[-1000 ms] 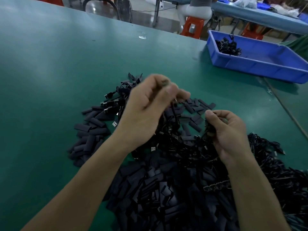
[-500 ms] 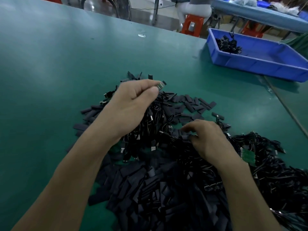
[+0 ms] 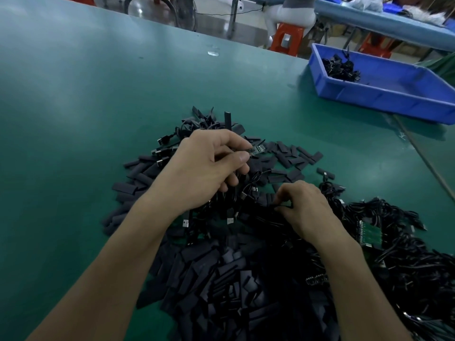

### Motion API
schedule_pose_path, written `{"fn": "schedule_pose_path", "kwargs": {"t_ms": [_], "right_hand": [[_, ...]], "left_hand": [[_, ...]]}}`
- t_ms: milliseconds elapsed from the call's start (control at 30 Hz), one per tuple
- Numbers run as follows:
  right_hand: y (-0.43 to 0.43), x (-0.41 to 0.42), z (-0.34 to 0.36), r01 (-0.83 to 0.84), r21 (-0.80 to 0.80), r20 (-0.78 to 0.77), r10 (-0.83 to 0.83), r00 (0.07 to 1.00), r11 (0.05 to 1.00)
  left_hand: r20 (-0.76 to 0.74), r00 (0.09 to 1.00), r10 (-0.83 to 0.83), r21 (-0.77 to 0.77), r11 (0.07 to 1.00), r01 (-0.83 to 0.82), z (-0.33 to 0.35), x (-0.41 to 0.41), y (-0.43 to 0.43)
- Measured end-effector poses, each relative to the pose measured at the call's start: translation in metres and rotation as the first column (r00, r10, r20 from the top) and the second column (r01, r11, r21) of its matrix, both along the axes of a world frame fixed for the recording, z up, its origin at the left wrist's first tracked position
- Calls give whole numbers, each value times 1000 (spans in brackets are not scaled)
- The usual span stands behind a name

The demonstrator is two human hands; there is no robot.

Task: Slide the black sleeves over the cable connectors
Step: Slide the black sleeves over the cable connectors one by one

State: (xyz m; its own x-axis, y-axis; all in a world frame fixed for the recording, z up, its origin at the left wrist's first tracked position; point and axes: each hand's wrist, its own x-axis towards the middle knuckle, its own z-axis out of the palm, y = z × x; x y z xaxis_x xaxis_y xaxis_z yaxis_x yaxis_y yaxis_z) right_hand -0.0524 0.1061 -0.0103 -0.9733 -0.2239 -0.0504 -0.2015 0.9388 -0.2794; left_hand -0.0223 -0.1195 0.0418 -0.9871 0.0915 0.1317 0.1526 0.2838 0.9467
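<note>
My left hand point(image 3: 209, 166) is raised over the middle of the heap and pinches a cable connector point(image 3: 256, 150) between thumb and forefinger, its small board end poking out to the right; a bundle of black cables hangs from the curled fingers. Lower right, my right hand point(image 3: 305, 207) pinches a flat black sleeve point(image 3: 285, 206) at the top of the sleeve pile point(image 3: 221, 279). Loose black sleeves also lie scattered behind the hands point(image 3: 290, 156). A tangle of black cables point(image 3: 406, 254) with green boards spreads to the right.
A blue tray point(image 3: 384, 94) holding a few finished cables stands at the far right of the green table point(image 3: 86, 94). A seam runs down the table's right side. Beyond the far edge are orange stools and another bench.
My left hand dropped from its raised position toward the heap, still holding the connector. My right hand came down and left onto the pile and pinched a sleeve.
</note>
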Motion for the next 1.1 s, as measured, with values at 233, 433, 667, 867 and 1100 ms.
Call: {"fn": "schedule_pose_path", "kwargs": {"t_ms": [233,433,667,867,1100], "right_hand": [[-2,7,12,-61,-500,-74,28,997,864],[-15,16,28,-49,-791,-52,12,999,610],[-23,20,33,-2,-890,26,55,998,457],[-25,22,34,-58,-878,-75,-17,997,476],[-27,21,34,-119,-875,-189,-105,976,468]], "left_hand": [[-47,998,44,-32,998,-46,-4,0,3],[-59,996,62,-47,997,-65,-6,-2,1],[-15,996,84,-15,996,-84,-6,-2,-1],[8,998,68,-33,997,-67,-4,-2,-4],[9,1000,22,-33,999,-21,-5,-1,0]]}}
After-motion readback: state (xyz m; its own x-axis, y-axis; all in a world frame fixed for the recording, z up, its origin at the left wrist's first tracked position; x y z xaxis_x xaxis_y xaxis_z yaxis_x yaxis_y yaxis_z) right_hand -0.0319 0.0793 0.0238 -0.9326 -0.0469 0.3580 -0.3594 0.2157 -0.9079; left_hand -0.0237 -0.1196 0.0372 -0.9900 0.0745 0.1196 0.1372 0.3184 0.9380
